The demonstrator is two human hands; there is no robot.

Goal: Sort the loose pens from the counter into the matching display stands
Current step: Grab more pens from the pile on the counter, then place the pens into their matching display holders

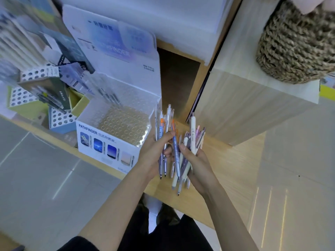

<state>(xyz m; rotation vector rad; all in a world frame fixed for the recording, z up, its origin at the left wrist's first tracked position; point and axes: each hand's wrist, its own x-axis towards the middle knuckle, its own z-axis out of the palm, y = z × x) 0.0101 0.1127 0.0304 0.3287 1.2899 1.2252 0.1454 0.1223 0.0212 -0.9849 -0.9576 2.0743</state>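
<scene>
Inside left grip, right grip: pens

Glossy plastic pens, matt wood counter (rough woven basket).

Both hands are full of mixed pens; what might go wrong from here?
The pens fan loosely between the left hand and right hand; a shifting grip may drop some. They hang near the counter edge, so one could reach the floor. Mixed designs could land in the wrong holes of the PATHFINDER stand.
</scene>
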